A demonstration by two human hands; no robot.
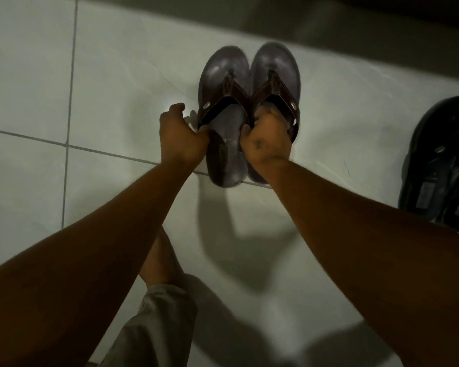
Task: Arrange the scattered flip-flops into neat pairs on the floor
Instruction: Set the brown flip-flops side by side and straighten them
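Observation:
Two brown flip-flops lie side by side on the pale tiled floor, toes pointing away from me. My left hand (182,135) grips the left flip-flop (224,83) at its outer edge, near the strap. My right hand (266,139) is closed on the right flip-flop (274,72), fingers tucked under its strap and covering its heel half. The two soles touch along their inner edges.
A pair of black flip-flops (440,160) lies at the right edge, partly cut off by the frame. My bare foot (161,260) and a khaki trouser leg (154,327) are below the hands. A dark wall base (355,27) runs along the top.

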